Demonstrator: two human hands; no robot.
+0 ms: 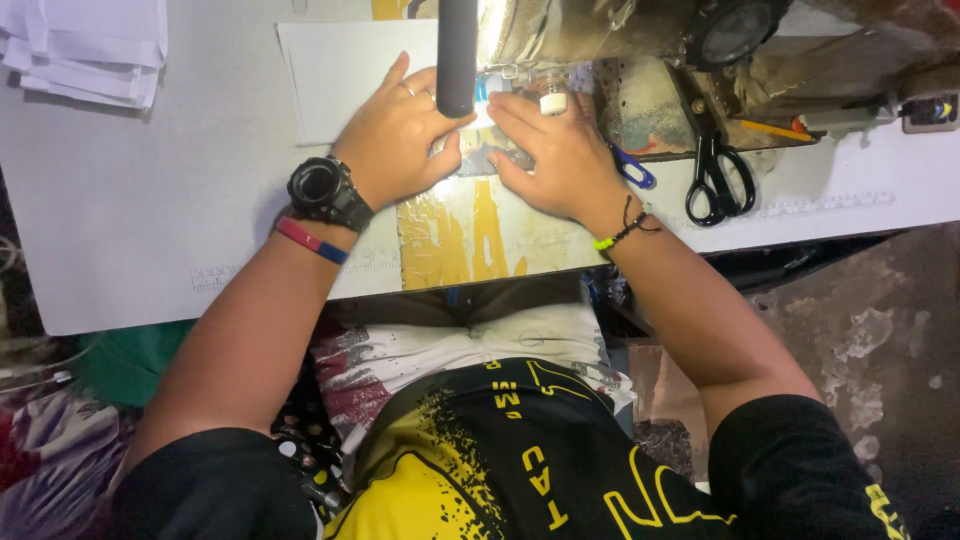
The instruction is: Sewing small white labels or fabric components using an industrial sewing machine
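A: Where is the piece now?

B: The small cloth piece (480,150) lies flat between both hands, just under the sewing machine (560,35). Left hand (395,140) & right hand (560,155) press it down w/ flat fingers; nothing is grasped.

A: How to do it well?

B: I think: keep fingertips beside the needle area, not under it, and push evenly. Scissors (715,180) lie to the right of the right hand, paper stack (90,50) far left.

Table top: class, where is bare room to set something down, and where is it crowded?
Free: the table between the white stack and left hand; also right of the scissors. Crowded: around both hands, right hand, under the sewing machine.
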